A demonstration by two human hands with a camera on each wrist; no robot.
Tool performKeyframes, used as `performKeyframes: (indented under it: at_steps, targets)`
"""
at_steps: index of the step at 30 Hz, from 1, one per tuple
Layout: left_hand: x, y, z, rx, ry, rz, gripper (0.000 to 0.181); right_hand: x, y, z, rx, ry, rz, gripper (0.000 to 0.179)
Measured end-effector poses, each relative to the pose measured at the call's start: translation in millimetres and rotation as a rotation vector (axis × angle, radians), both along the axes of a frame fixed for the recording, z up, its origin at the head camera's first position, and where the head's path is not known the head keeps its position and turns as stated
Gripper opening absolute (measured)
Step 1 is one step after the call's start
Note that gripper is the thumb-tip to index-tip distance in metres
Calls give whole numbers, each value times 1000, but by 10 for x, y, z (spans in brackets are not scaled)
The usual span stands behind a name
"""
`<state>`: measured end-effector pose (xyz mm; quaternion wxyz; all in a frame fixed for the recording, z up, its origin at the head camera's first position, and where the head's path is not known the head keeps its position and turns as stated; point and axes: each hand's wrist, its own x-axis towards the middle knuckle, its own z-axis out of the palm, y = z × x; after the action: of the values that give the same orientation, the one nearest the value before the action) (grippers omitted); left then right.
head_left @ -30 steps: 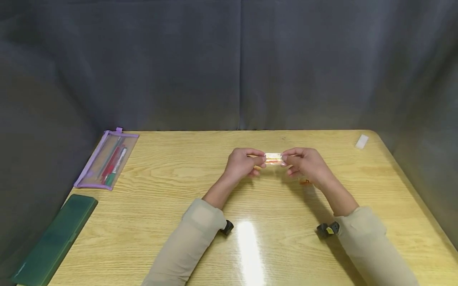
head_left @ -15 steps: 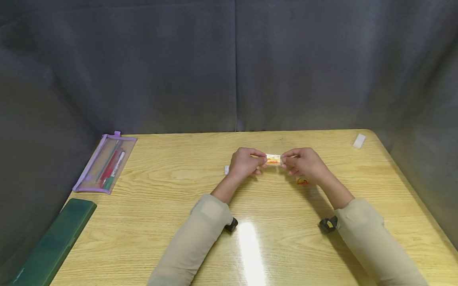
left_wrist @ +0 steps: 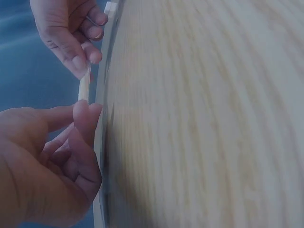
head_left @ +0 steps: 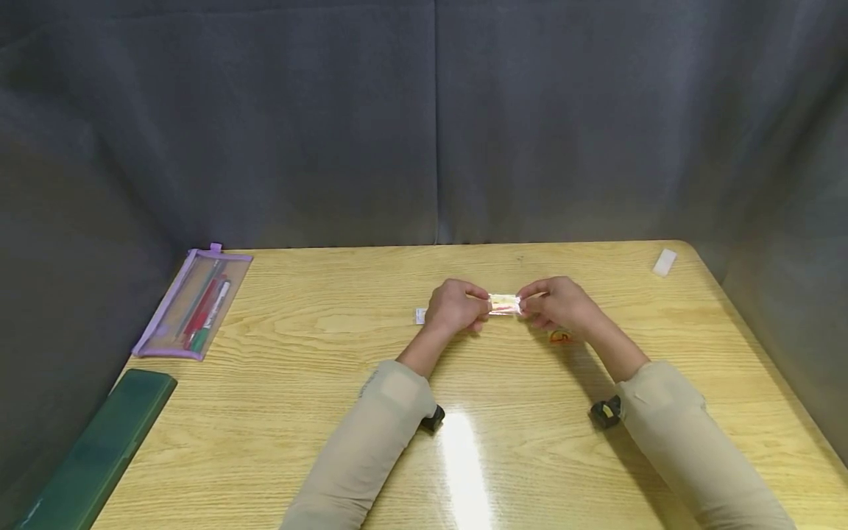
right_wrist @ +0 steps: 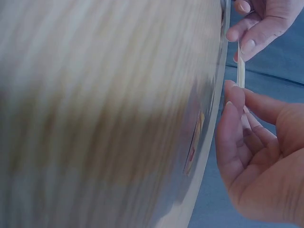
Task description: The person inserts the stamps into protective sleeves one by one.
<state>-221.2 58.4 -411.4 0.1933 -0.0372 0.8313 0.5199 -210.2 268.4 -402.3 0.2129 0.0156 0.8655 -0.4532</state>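
Note:
A small flat packet (head_left: 505, 304), shiny with yellow and orange print, is stretched level between both hands over the far middle of the table. My left hand (head_left: 453, 308) pinches its left end between thumb and fingers. At the other end, my right hand (head_left: 555, 303) pinches it the same way. Both wrist views show the packet (left_wrist: 84, 88) edge-on as a thin pale strip, raised off the table. Below the right hand lies a flat piece with orange print (head_left: 560, 336). A small white piece with a marking (head_left: 420, 316) shows just left of the left hand.
On the wooden table (head_left: 298, 412), a purple-edged mesh pouch (head_left: 192, 303) with pens lies at the far left. A dark green case (head_left: 99, 449) is nearer on that side. A white block (head_left: 665, 262) sits by the far right corner. Dark curtains (head_left: 331, 125) surround the table.
Both hands, still pinching the packet, have come slightly lower and nearer in view. The packet's glare shifts as its tilt changes. The small white piece by the left hand has come into view.

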Motion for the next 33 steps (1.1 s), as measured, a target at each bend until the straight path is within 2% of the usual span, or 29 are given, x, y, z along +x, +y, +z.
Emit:
performKeyframes:
  at_steps: [9, 18, 23, 27, 31, 33]
  targets:
    - [23, 3, -12, -53, 5, -22, 9, 2, 14, -35, 14, -12, 33, 35]
    - [30, -13, 41, -38, 35, -38, 16, 40, 115, 18, -5, -3, 37, 38]
    - [58, -31, 119, -105, 128, -140, 30, 80, 245, 74, 10, 64, 50, 41]
    - [108, -23, 181, -184, 240, -223, 43, 123, 343, 93, 24, 115, 55, 44]
    - [207, 15, 230, -273, 325, -273, 52, 182, 424, 108, 32, 139, 51, 45]
    - [274, 42, 254, -323, 352, -291, 57, 222, 475, 114, 68, 167, 65, 46]
